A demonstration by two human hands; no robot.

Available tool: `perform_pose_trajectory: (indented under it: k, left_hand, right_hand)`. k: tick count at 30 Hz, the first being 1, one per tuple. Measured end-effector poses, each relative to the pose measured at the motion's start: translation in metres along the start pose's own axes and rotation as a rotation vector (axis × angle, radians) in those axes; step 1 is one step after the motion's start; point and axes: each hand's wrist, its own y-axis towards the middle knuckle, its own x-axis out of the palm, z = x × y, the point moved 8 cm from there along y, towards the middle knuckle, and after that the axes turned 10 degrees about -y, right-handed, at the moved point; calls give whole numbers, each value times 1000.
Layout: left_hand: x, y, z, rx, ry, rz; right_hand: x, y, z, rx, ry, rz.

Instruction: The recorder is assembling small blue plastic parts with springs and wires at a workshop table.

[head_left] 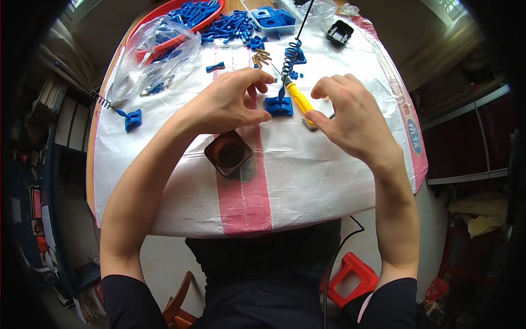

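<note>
A blue plastic base [280, 107] stands on the table between my hands, with a black coiled spring [290, 61] and thin rod rising from it. My left hand [233, 101] is just left of the base, thumb and fingers apart with nothing visible between them. My right hand [350, 112] hovers on the other side, fingers bent and thumb apart. Beside its thumb lies a screwdriver with a yellow handle [299, 97]. A small thin metallic piece shows under the right fingers, too hidden to name. Nearer me sits a dark, square open pot [228, 153].
A red basin [216, 8] of blue parts, clear plastic bags [183, 55] and a pile of blue pieces [226, 27] fill the far left. Brass-coloured pins [261, 57] lie mid-table. Farther right are a clear tray [287, 27] and a black box [339, 33]. Another blue base [132, 120] stands left.
</note>
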Motion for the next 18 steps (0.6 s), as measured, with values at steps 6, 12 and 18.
perform_pose_trajectory:
  k: [6, 12, 18]
  left_hand:
    - [3, 7, 5, 5, 122, -19]
    - [9, 12, 8, 54, 159, 20]
    - [13, 13, 10, -25, 176, 11]
  right_hand:
    - [8, -16, -5, 70, -82, 125]
    - [19, -16, -3, 133, -86, 184]
    - [22, -18, 0, 169, -38, 247]
